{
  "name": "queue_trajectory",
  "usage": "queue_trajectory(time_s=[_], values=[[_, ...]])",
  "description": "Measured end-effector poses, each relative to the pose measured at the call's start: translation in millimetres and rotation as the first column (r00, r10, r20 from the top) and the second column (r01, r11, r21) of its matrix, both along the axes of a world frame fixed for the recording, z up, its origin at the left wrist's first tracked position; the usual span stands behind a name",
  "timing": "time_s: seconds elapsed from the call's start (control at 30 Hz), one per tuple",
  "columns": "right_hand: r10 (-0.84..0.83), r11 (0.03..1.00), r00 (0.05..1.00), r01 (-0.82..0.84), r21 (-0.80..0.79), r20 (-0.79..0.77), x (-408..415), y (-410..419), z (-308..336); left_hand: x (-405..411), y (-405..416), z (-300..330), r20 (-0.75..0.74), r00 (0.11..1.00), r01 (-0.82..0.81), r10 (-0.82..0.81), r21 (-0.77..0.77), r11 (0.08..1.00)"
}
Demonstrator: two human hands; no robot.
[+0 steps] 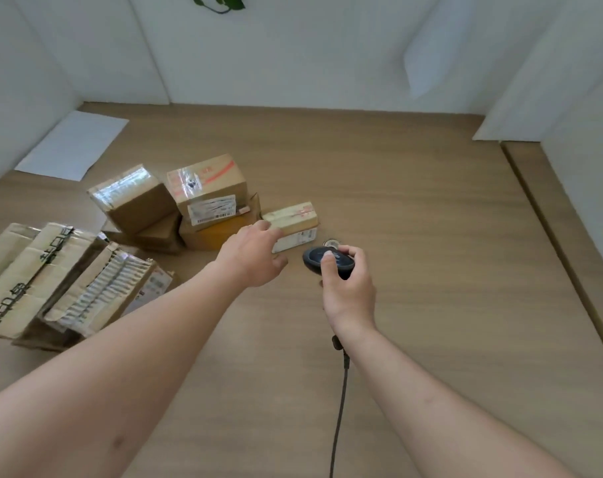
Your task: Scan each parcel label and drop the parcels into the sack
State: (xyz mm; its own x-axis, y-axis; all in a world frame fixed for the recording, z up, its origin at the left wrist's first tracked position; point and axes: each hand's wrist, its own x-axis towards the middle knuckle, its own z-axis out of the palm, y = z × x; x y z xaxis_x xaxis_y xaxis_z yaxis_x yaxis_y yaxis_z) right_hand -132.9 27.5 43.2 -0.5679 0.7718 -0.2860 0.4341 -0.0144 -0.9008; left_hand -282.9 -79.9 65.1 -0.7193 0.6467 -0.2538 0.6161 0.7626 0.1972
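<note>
Small parcel — taped cardboard, label facing front; set on the table beside the stack. Left hand laid against it, fingers relaxed. Scanner gripped by right hand. Judged light, rigid — best grasped across the short sides.

Both your bare forearms reach forward. Your left hand is stretched out, palm down, fingers relaxed and loosely spread. Your right hand has its grip curled shut, thumb on top.

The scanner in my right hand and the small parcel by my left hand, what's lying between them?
In the head view, a small round metallic object sits on the table between the scanner and the small parcel; it is too small to identify.
</note>
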Motion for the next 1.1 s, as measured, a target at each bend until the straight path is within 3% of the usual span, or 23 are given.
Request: queue_trajectory(time_s=[0.2,0.37,0.53,0.87,0.97,1.1], values=[[0.021,0.995,0.998,-0.015,-0.097,0.058,-15,28,-53,-35,42,-48,0.052,0.992,-0.114,0.117,-0.054,0.992],[0.06,0.992,0.995,-0.05,-0.117,0.085,-18,40,-79,-60,64,-74,0.106,0.987,-0.108,0.122,-0.128,0.986],[0.071,0.993,0.993,-0.061,-0.104,0.096,-17,52,-90,-70,71,-79,-0.008,0.994,-0.113,0.113,-0.149,0.982],[0.016,0.996,0.998,-0.011,-0.088,0.063,-4,52,-70,-38,64,-77,0.231,0.957,-0.185,0.175,0.022,0.983],[0.012,0.998,0.999,-0.009,-0.064,0.045,3,48,-60,-30,47,-71,0.394,0.899,-0.265,0.192,0.138,0.954],[0.0,0.999,1.0,0.001,-0.035,0.024,17,37,-43,-21,23,-58,0.523,0.828,-0.33,0.201,0.165,0.93]])
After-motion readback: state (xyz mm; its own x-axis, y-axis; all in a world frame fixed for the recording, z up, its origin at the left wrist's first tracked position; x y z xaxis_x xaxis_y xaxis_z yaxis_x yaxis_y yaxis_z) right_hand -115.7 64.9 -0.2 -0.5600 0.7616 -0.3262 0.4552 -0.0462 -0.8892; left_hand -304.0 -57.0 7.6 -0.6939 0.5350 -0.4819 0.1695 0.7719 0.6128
